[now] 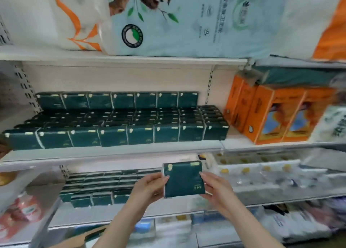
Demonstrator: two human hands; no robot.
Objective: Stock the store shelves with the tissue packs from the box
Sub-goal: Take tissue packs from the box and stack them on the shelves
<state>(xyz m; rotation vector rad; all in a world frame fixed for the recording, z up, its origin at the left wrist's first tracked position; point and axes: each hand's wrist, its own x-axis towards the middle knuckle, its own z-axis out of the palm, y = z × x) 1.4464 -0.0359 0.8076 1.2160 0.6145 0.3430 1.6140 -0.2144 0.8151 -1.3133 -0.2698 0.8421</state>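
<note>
Two hands hold one dark green tissue pack [184,178] between them, out in front of the shelves. My left hand [149,187] grips its left edge, with the thumb laid over the front face near the upper corner and the other fingers hidden behind. My right hand [215,188] grips the right edge the same way, thumb on the front and fingers wrapped round the back. The pack stands upright with its face toward me, tilted a little, and spans the gap between my two palms. It touches no shelf: I have it in the air roughly level with the lower shelf [168,209], just below the front lip of the middle shelf [112,155]. On the middle shelf, rows of the same green packs [116,133] stand side by side from front to back, with a raised row against the back panel. On the lower shelf a smaller block of green packs [97,189] sits to the left of my left hand. Orange cartons [271,115] stand to the right of the green rows, and big bags of paper rolls [168,23] lie on the top shelf. A brown cardboard box [74,240] shows at the bottom edge beside my left forearm; I cannot tell what it holds.
</note>
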